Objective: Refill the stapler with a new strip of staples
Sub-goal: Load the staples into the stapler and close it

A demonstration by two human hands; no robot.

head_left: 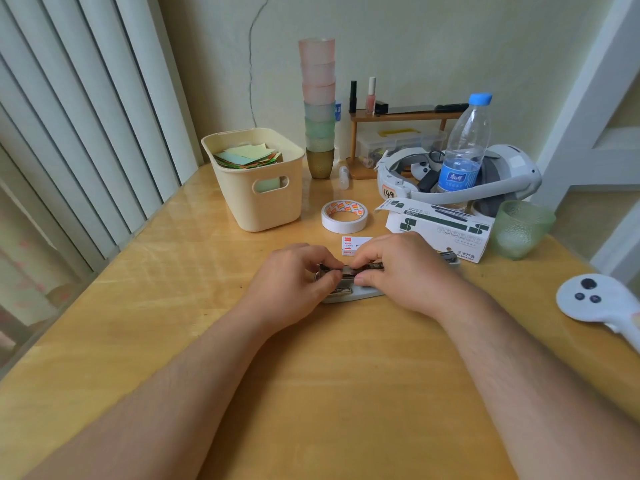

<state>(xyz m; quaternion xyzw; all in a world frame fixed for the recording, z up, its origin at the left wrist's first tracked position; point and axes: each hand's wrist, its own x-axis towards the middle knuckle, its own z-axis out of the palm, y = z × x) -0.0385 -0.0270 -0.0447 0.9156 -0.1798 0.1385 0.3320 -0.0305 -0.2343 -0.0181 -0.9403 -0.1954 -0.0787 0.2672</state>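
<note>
A grey stapler (349, 295) lies on the wooden table in the middle, its metal magazine exposed between my hands. My left hand (294, 282) curls its fingers and thumb around the left end of the metal channel. My right hand (401, 271) pinches a dark metal strip at the top of the magazine with thumb and fingers. Whether that strip is the staples or the stapler's rail is not clear. A small white and red staple box (351, 244) lies just behind my hands. Most of the stapler is hidden by my fingers.
Behind stand a cream basket (256, 202) of paper slips, a roll of tape (344, 216), a white and green carton (446, 226), a green glass cup (519, 228), a water bottle (465, 150), a headset (512, 174) and stacked cups (318, 109). A white controller (592, 299) lies at right.
</note>
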